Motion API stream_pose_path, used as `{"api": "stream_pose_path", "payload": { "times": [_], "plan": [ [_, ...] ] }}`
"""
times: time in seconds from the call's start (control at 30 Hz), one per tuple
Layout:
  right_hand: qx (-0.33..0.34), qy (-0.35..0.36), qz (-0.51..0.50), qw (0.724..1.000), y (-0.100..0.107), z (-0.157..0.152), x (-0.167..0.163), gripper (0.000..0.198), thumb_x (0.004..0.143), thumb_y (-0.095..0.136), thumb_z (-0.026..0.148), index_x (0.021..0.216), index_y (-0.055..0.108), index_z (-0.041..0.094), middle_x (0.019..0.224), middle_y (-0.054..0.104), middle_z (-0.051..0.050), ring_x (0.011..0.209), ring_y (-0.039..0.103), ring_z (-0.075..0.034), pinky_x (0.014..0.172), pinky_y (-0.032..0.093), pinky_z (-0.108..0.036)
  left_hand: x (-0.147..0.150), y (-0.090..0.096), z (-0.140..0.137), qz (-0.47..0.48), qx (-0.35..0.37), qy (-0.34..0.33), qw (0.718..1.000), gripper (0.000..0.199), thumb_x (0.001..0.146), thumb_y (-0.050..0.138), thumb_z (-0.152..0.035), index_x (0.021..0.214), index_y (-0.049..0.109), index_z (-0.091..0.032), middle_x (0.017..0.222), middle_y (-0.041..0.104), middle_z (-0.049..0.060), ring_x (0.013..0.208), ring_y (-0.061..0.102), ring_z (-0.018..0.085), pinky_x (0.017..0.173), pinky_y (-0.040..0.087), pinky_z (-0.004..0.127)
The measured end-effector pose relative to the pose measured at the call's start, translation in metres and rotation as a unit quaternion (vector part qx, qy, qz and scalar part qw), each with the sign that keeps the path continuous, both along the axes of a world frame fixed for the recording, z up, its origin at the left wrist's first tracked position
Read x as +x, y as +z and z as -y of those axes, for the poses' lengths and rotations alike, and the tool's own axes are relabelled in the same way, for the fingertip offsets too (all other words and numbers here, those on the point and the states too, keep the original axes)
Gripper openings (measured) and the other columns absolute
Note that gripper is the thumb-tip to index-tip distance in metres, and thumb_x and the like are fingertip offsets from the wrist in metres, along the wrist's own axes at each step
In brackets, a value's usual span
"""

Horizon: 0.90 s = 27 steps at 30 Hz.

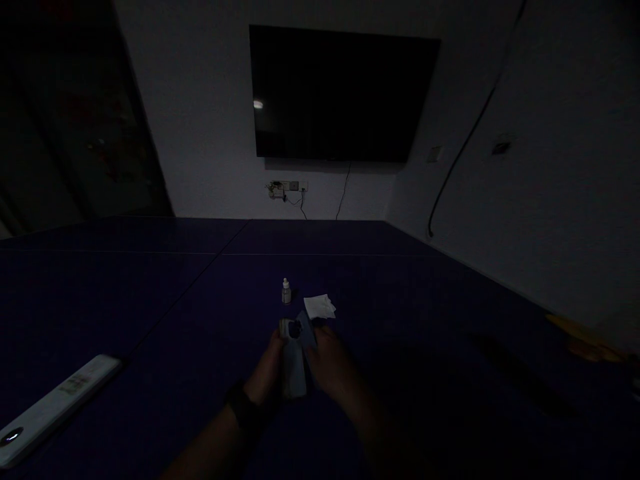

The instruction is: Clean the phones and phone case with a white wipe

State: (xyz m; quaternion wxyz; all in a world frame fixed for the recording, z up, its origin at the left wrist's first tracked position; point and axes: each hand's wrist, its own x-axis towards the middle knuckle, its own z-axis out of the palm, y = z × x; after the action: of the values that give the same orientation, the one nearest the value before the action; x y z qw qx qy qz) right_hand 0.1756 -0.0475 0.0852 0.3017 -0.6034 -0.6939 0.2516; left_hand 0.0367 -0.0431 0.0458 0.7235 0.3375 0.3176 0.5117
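Note:
My left hand [267, 370], with a dark band on its wrist, grips a smartphone [295, 373] by its side. The phone is upright with its back and dark camera lenses facing me. Against its upper right, near the lenses, my right hand [330, 363] holds a thin blue-grey piece [307, 331] that looks like a cloth; the dim light hides its exact kind. Beyond the hands stands a small dropper bottle [286, 293] with a white top. Right of that bottle lies a white folded tissue or cloth [320, 307].
The dark blue surface [175, 347] has seams across it. A long white device [60, 407] lies at left, a yellow object [585, 337] at far right. On the wall hang a dark television [345, 93], sockets [287, 187] with wires, and a black cable [465, 143].

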Motion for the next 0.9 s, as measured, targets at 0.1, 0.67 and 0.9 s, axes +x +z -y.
{"api": "stream_pose_path", "payload": {
  "times": [0.1,0.67,0.9],
  "plan": [
    [0.019,0.025,0.067,0.997,0.007,0.018,-0.023,0.048,0.089,0.046,0.007,0.136,0.057,0.013,0.12,0.061,-0.017,0.106,0.061,-0.027,0.093,0.046,-0.036,0.007,0.004,0.004,0.037,0.008,0.016,0.999,0.05,0.086,0.069,-0.054,0.124,0.058,-0.023,0.108,0.071,0.006,0.102,0.068,0.024,0.089,0.05,0.033],
    [-0.056,-0.007,-0.324,0.944,-0.027,-0.005,-0.006,0.044,0.085,0.063,0.044,0.12,0.066,0.019,0.117,0.069,-0.011,0.111,0.063,-0.028,0.097,0.048,-0.041,0.0,-0.004,0.01,-0.013,0.025,0.087,0.996,0.068,0.075,0.073,-0.068,0.116,0.07,-0.013,0.111,0.075,0.016,0.101,0.071,0.033,0.088,0.054,0.042],
    [-0.085,-0.044,-0.515,0.852,-0.039,-0.004,-0.025,0.05,0.073,0.074,0.061,0.093,0.069,0.016,0.085,0.072,-0.006,0.076,0.065,-0.021,0.067,0.049,-0.03,-0.01,-0.007,-0.002,-0.179,0.084,0.124,0.972,0.058,0.079,0.067,-0.068,0.097,0.073,-0.013,0.095,0.076,0.01,0.092,0.068,0.029,0.081,0.051,0.036]
  ]
}}
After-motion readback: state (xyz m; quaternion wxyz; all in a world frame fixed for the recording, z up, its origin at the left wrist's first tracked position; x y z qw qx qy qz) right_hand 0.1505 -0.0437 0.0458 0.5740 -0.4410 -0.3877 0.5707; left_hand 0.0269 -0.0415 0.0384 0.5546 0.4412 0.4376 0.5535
